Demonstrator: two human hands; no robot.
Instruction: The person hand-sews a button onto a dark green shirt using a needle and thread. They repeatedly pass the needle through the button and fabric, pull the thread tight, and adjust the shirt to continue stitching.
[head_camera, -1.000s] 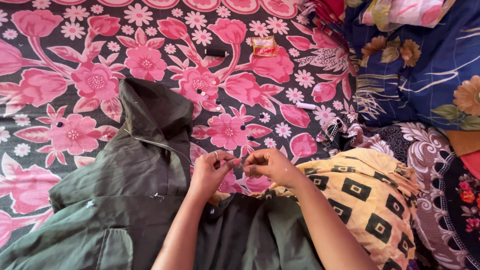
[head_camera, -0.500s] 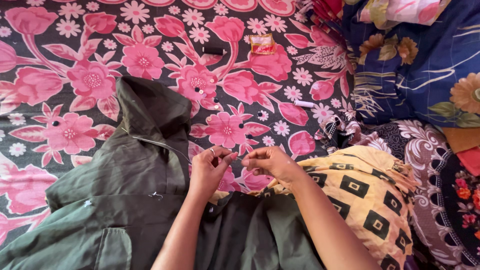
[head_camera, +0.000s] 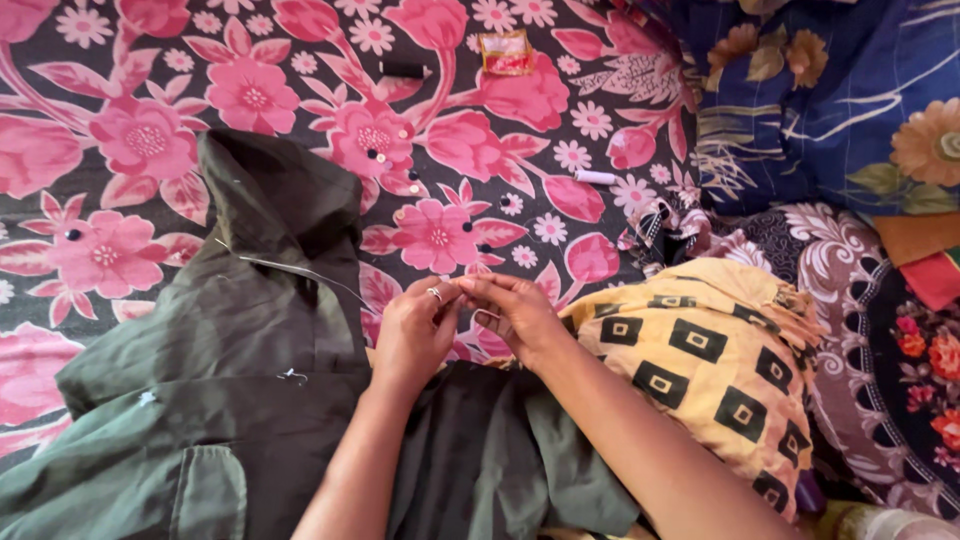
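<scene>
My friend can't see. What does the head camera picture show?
Two bare hands, left hand and right hand, meet fingertip to fingertip above a dark green jacket spread on a pink flowered sheet. Small buttons lie scattered on the sheet, and a yellow patterned cloth sits beside the right arm.

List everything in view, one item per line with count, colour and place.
Jacket: one, dark green, spread at lower left.
Floral sheet: one, pink on dark, beneath everything.
Buttons: several, small, scattered on the sheet.
Thread spool: one, black, top centre.
Small packet: one, red and yellow, top centre.
White tube: one, right of centre.
Yellow cloth: one, black squares, right.
Blue floral cloth: one, upper right.
Left hand: fingers meet the right's, centre.
Right hand: centre.
</scene>
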